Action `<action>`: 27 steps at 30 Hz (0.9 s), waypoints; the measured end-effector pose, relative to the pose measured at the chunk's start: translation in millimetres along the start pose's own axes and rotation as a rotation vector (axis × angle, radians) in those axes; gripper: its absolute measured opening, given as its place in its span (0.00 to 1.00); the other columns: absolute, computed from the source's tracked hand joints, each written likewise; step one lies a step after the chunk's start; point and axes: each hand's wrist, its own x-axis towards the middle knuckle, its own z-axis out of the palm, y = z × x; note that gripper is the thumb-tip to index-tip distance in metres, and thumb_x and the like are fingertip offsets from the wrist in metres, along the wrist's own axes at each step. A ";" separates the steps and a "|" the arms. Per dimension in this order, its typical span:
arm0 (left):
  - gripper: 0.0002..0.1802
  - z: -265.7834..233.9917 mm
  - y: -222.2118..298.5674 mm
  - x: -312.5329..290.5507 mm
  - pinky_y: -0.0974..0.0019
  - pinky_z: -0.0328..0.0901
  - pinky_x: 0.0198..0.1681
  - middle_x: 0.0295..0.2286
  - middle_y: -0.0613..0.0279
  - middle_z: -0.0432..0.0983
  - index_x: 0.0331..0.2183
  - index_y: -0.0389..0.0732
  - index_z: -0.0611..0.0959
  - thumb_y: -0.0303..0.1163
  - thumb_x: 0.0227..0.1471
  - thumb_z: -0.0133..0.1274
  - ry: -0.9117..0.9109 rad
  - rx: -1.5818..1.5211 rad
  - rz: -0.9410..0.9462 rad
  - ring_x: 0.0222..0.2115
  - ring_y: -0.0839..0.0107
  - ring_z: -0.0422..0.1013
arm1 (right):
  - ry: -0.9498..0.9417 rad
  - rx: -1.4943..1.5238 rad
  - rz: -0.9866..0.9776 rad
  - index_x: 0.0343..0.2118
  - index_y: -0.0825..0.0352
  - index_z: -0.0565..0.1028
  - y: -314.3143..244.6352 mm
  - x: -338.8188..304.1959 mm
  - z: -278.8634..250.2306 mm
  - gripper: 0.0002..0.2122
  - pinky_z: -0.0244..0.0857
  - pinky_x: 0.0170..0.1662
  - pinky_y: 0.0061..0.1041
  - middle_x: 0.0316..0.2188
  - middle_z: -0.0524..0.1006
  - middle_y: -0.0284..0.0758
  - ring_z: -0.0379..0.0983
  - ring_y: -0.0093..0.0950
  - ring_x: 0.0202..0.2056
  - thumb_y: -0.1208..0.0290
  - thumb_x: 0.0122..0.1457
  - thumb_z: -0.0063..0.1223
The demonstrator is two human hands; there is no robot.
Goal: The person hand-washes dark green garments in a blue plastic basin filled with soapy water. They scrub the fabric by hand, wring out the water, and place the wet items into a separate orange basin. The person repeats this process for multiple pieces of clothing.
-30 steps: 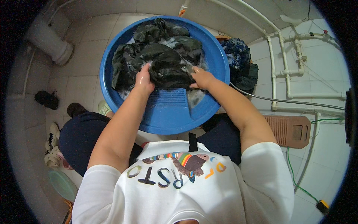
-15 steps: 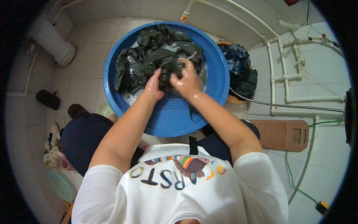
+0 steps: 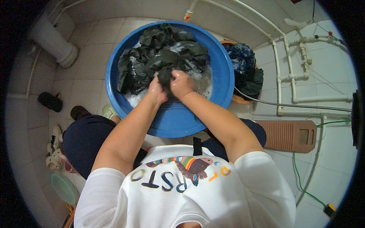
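Gripping one bunched part of the soaked, dark grey-green fabric garment (image 3: 152, 62), both bare hands sit close together over the near half of a big round blue plastic basin (image 3: 175, 127). Left hand (image 3: 157, 91): thumb up against the near side of the bunch, fingers curled in around it, partly hidden by cloth. Right hand (image 3: 181, 83): fingers closed on the same bunch from the right (edges blurred, exact finger spread hard to tell). Garment is inside the basin, heaped in folds across its middle and far side, wet and shiny, with white suds (image 3: 134, 100) beside it at left and cloudy water at right. Ridged blue washboard section moulded into the basin's near side, just below the hands. Right of basin: dark blue patterned cloth (image 3: 241, 57) and black cloth (image 3: 253, 83) piled in an orange-brown round tub (image 3: 239, 100); grey flexible hose (image 3: 289, 102) runs past it. Brown rectangular ribbed washboard (image 3: 283, 135) lies nearer, right of the person's knee. Black slipper (image 3: 50, 101) on the pale tiled floor (image 3: 91, 57), well left of basin; pale green round plastic bowl (image 3: 64, 189) at lower left.
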 end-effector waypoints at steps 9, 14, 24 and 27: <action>0.18 18.3 14.5 -11.5 0.59 0.62 0.42 0.35 0.57 0.71 0.36 0.39 0.73 0.41 0.44 0.46 -0.035 0.009 -0.084 0.35 0.62 0.68 | 0.070 -0.057 -0.017 0.29 0.63 0.68 65.9 14.9 -8.2 0.09 0.62 0.35 0.39 0.33 0.67 0.44 0.66 0.46 0.33 0.76 0.42 0.48; 0.15 1.0 16.9 7.0 0.57 0.59 0.45 0.36 0.58 0.71 0.35 0.41 0.74 0.38 0.44 0.48 -0.054 -0.013 0.082 0.38 0.59 0.66 | -0.516 -0.604 0.169 0.31 0.66 0.70 110.0 18.1 -41.5 0.09 0.62 0.37 0.37 0.35 0.69 0.43 0.67 0.43 0.36 0.70 0.45 0.50; 0.22 -2.0 11.5 9.1 0.62 0.52 0.51 0.42 0.62 0.66 0.40 0.42 0.72 0.38 0.42 0.55 -0.165 -0.002 0.079 0.45 0.65 0.60 | -0.235 0.001 0.635 0.37 0.69 0.72 144.6 15.1 4.6 0.17 0.60 0.41 0.30 0.38 0.71 0.43 0.68 0.39 0.38 0.63 0.46 0.47; 0.21 5.6 9.4 0.2 0.62 0.56 0.48 0.40 0.64 0.69 0.39 0.44 0.73 0.42 0.42 0.55 -0.190 0.025 0.034 0.41 0.67 0.64 | 0.299 0.181 0.187 0.35 0.67 0.66 68.3 4.4 -7.2 0.15 0.61 0.37 0.30 0.31 0.71 0.41 0.68 0.33 0.34 0.66 0.45 0.50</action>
